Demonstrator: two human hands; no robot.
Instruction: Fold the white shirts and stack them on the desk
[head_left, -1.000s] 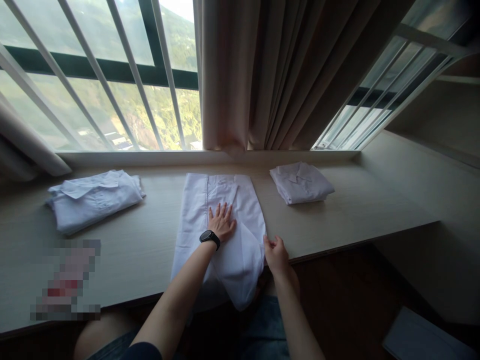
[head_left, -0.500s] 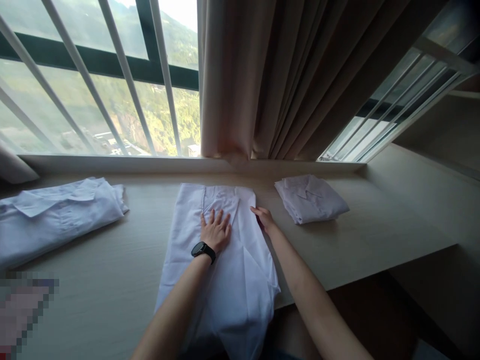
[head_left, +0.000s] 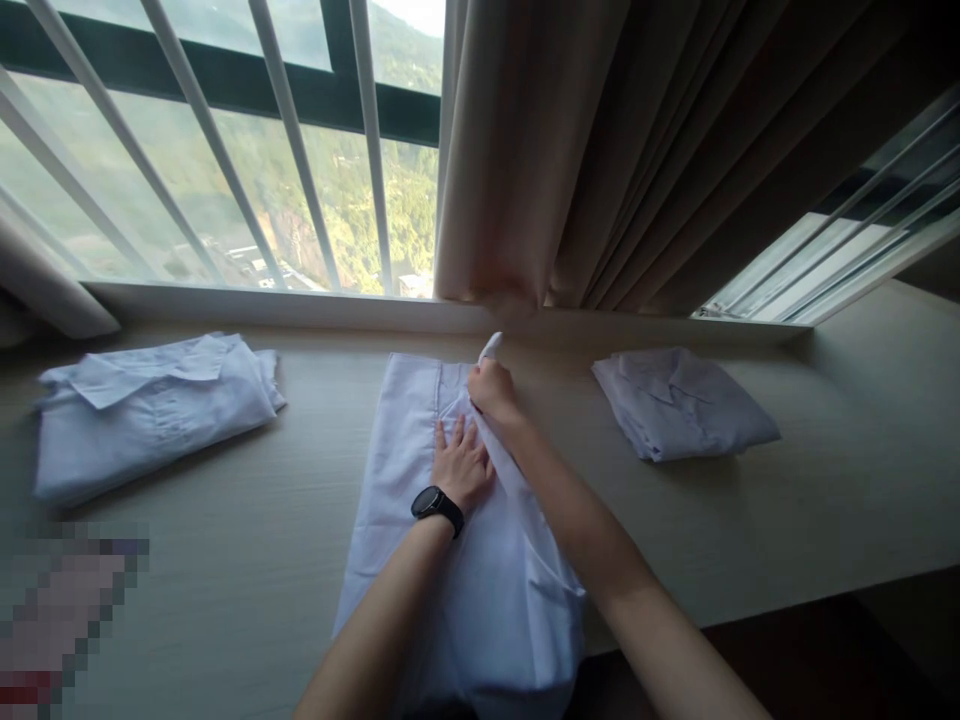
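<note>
One white garment point(head_left: 495, 600), softly creased | left hand point(head_left: 461, 470) spread flat atop | right hand point(head_left: 493, 388) clenched around its edge

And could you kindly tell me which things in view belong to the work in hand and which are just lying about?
In use:
white garment, under the left hand, gripped by the right hand
tabletop beneath

Lying about:
left folded white shirt
right folded white shirt
pixelated item, lower left, unidentifiable
</note>
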